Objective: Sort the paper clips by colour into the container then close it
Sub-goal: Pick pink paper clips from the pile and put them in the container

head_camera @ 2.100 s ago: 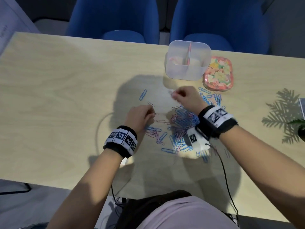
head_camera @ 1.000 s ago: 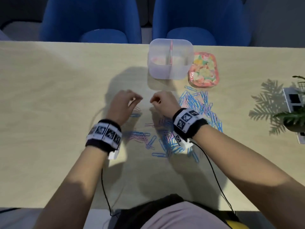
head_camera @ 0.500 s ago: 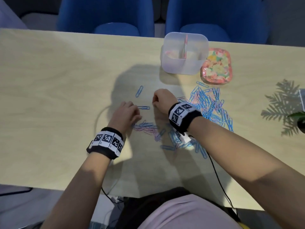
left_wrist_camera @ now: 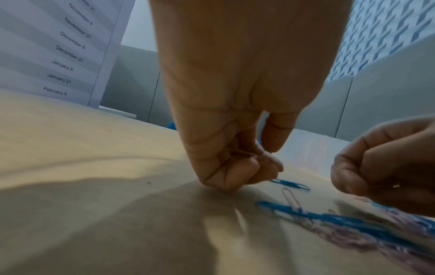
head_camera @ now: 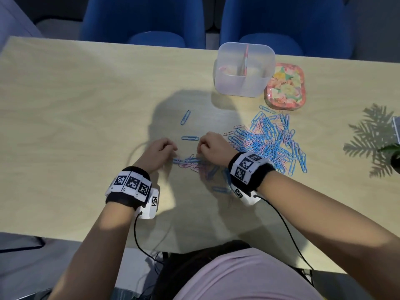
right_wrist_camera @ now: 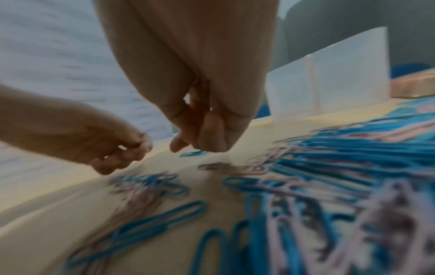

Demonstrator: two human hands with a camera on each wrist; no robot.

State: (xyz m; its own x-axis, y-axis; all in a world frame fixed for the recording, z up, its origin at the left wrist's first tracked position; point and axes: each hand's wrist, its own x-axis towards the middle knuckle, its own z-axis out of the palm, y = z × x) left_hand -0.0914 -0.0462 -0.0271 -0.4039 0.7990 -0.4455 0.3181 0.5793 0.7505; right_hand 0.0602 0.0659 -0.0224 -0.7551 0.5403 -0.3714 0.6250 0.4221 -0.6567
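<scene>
Blue and pink paper clips (head_camera: pixel 270 146) lie heaped on the table, right of my hands. A smaller mixed cluster (head_camera: pixel 190 163) sits between my wrists, and two single blue clips (head_camera: pixel 190 138) lie just beyond. My left hand (head_camera: pixel 161 149) rests knuckles-down with fingers curled round thin pink clips (left_wrist_camera: pixel 242 152). My right hand (head_camera: pixel 211 146) is also curled; a small metal glint (left_wrist_camera: pixel 396 186) shows between its fingers, and its fingertip (right_wrist_camera: pixel 179 147) hovers by a blue clip (right_wrist_camera: pixel 193 153). The clear divided container (head_camera: pixel 244 83) stands open at the back.
The flowered lid (head_camera: pixel 285 87) lies flat to the right of the container. A plant (head_camera: pixel 391 152) stands at the table's right edge. Two blue chairs (head_camera: pixel 142 22) stand behind the table. Cables run from both wristbands off the near edge.
Both hands have drawn back a little towards me and now sit on either side of the small cluster. Their curled grips look the same as half a second ago.
</scene>
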